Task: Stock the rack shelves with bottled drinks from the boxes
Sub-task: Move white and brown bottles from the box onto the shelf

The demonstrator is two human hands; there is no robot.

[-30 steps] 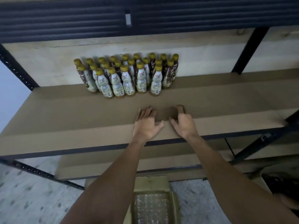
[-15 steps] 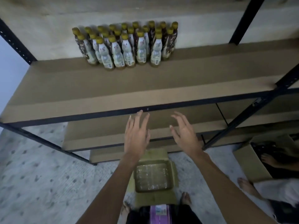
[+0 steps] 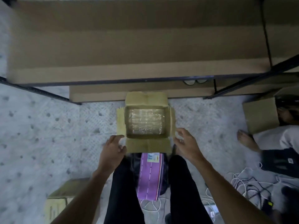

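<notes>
An open cardboard box stands on the floor in front of my feet, its flaps folded out. Inside it lies crinkled clear plastic wrap; whether bottles are under it cannot be told. My left hand hovers at the box's near left corner with relaxed fingers, holding nothing. At the near right corner my right hand is spread loosely, close to the right flap. The brown rack shelf fills the top of the view. The bottles on it are out of view.
A second closed box sits at lower left. Another person's bare foot and a box are at right. Loose cables lie on the floor at lower right. Black rack posts slant at both sides.
My view has dropped from the shelf to the floor. Both hands left the shelf edge and came down to the two near corners of the open box.
</notes>
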